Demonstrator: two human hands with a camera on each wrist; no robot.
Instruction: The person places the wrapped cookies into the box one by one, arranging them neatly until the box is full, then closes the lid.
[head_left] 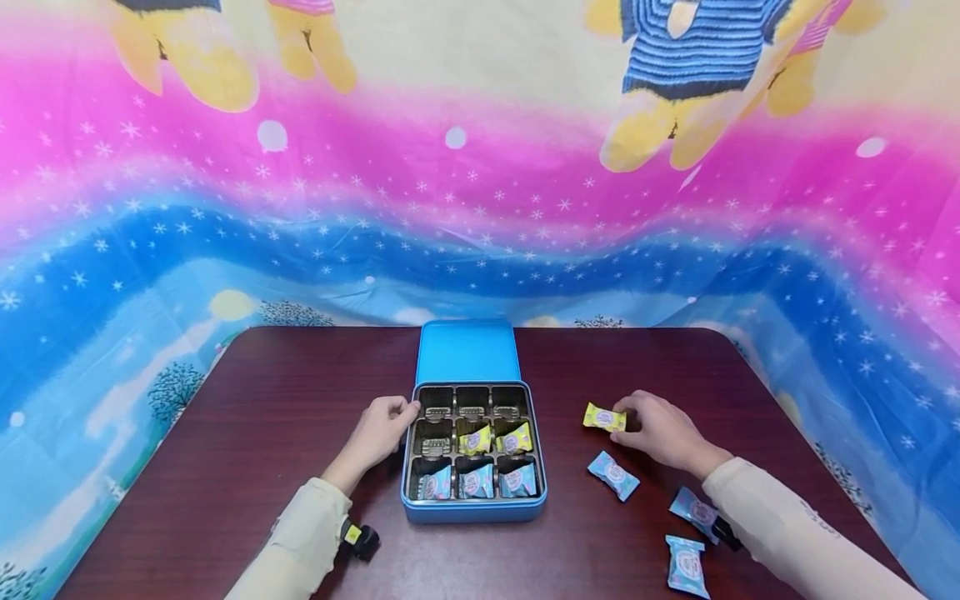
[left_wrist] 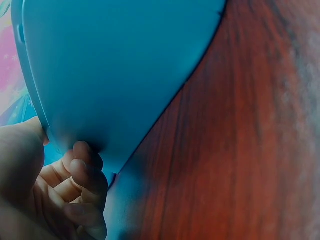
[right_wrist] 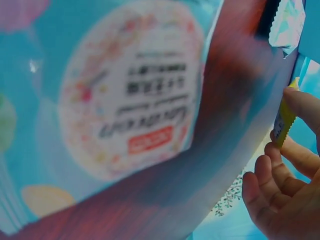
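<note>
In the head view a blue tin [head_left: 474, 510] stands with its lid raised at the back. Its dark divided tray holds two yellow wrapped candies [head_left: 513, 438] in the middle row and three blue wrapped candies [head_left: 476, 481] in the front row. My left hand [head_left: 379, 427] grips the tin's left side, thumb at the rim and curled fingers against the outer wall [left_wrist: 115, 75]. Right of the tin, my right hand [head_left: 663, 429] pinches a yellow wrapped candy [head_left: 602, 417] by one end, between thumb and fingers in the right wrist view.
Three blue wrapped candies lie on the dark red table [head_left: 300, 367]: one [head_left: 613, 476] nearest the right hand, one [head_left: 693, 512] beside the right sleeve, one [head_left: 686, 565] at the front. A patterned cloth [head_left: 465, 208] hangs behind the table.
</note>
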